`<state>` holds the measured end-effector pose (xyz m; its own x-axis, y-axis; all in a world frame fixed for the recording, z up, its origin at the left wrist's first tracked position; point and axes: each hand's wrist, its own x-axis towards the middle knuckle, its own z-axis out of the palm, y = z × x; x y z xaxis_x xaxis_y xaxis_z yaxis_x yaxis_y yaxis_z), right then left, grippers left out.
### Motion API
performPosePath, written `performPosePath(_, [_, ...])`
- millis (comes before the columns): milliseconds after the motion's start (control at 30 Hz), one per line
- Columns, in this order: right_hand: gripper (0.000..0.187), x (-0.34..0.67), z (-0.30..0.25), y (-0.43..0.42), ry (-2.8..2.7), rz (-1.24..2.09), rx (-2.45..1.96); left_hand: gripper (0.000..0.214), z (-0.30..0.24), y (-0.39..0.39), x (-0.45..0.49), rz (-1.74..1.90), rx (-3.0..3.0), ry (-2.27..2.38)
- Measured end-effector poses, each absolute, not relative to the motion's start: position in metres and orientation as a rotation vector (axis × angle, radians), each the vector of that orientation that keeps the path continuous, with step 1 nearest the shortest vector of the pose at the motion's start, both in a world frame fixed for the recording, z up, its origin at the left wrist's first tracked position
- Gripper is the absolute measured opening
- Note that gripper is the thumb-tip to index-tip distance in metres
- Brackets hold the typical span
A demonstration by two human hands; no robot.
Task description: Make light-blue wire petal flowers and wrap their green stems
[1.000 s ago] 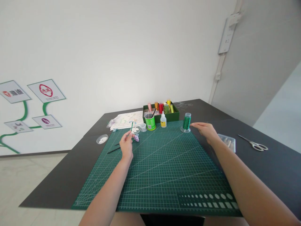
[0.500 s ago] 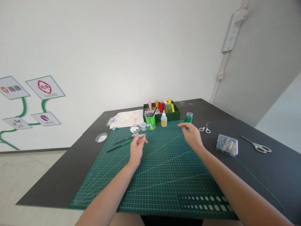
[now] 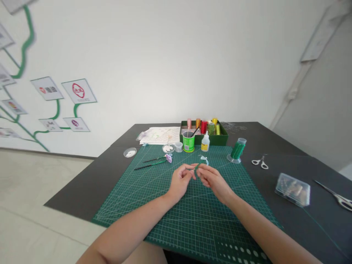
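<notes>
The left hand (image 3: 180, 181) and the right hand (image 3: 216, 180) meet over the green mat (image 3: 165, 216). A small green piece (image 3: 196, 168) is right between their fingertips. The right fingers are curled in and seem to pinch it. The left thumb and first finger are bent close together, but the spot is too small to tell if they grip it too.

The green piece looks thin and slick, so it could slip if the pinch is too soft. If the pinch is too hard, it could bend. The hands are so close that one finger could bump the other and knock it loose.

A pale blue flower (image 3: 204, 158) shows just past the right hand. It is hard to tell if it is joined to the green piece. If it is, a hard tug could pull it crooked or tear it.

The purple flower (image 3: 168, 158) lies on the mat near the left hand, and a sleepy elbow or quick swing could squash it. The glue bottle (image 3: 205, 142) and the green spool (image 3: 237, 150) stand farther back. A long reach could tip either one over, and spilled glue could make things sticky.
</notes>
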<state>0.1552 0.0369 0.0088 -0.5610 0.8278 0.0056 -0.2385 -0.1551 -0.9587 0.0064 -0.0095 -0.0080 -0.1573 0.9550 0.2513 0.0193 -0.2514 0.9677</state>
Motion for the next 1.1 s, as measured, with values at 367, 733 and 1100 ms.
performPosePath(367, [0.050, 0.158, 0.009, 0.042, -1.423, 1.653, -1.026, 0.030, -0.013, -0.011, 0.005, 1.499, 1.327, 1.264])
performPosePath(733, [0.037, 0.171, 0.020, 0.046, -1.914, 1.429, -1.085, 0.023, -0.013, -0.010, -0.005, 1.329, 1.408, 1.409])
performPosePath(1100, [0.029, 0.192, 0.015, 0.046, -2.056, 1.420, -0.942, 0.022, -0.022, -0.008, 0.002, 1.129, 1.799, 1.598])
